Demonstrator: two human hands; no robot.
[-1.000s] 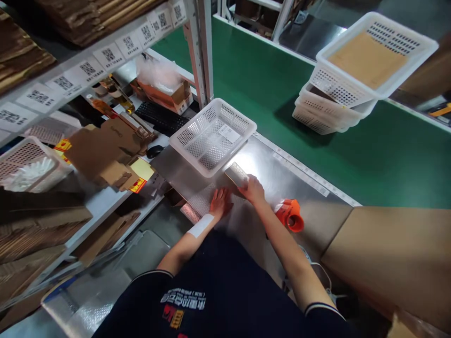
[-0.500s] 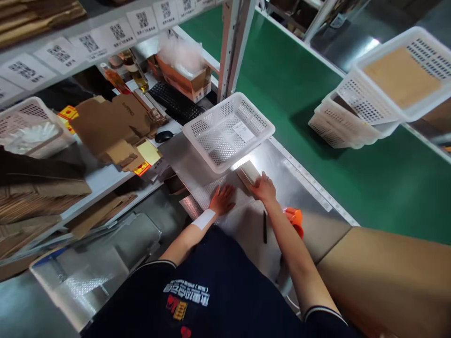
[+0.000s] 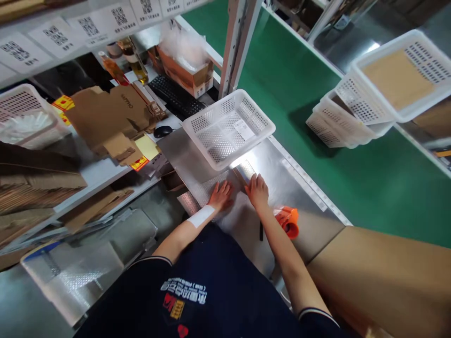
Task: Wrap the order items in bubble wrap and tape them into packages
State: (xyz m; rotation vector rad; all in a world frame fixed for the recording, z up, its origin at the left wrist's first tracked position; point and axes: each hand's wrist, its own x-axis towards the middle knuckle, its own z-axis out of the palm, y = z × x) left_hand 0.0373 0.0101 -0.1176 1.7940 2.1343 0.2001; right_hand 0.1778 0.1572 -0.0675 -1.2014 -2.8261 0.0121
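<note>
On the metal tabletop lies a clear sheet of bubble wrap (image 3: pixel 210 188). My left hand (image 3: pixel 221 195) rests flat on the wrap, fingers spread, with a white patch or label (image 3: pixel 201 216) on the forearm. My right hand (image 3: pixel 257 191) has its fingers bent over a small box-like item (image 3: pixel 241 179), with shiny bubble wrap lying over its top. The fingers press on that wrapped end; their tips are partly hidden. Just beyond both hands stands a white perforated basket (image 3: pixel 225 157) with a paper slip (image 3: pixel 244 130) inside. Beside my right forearm are an orange tape dispenser (image 3: pixel 291 223) and a dark thin tool (image 3: pixel 261 231).
To the left, a shelf holds flattened cardboard (image 3: pixel 105 117), a mouse (image 3: pixel 163 131), a keyboard (image 3: pixel 176 97) and bottles (image 3: pixel 136 65). A metal post (image 3: pixel 235 47) rises behind the basket. Stacked white baskets (image 3: pixel 373 103) stand on the right, above a large carton (image 3: pixel 384 272).
My right hand has shifted slightly left, and bubble wrap now covers the top of the pale box-like item. My left hand stays flat on the sheet. The view has shifted slightly.
</note>
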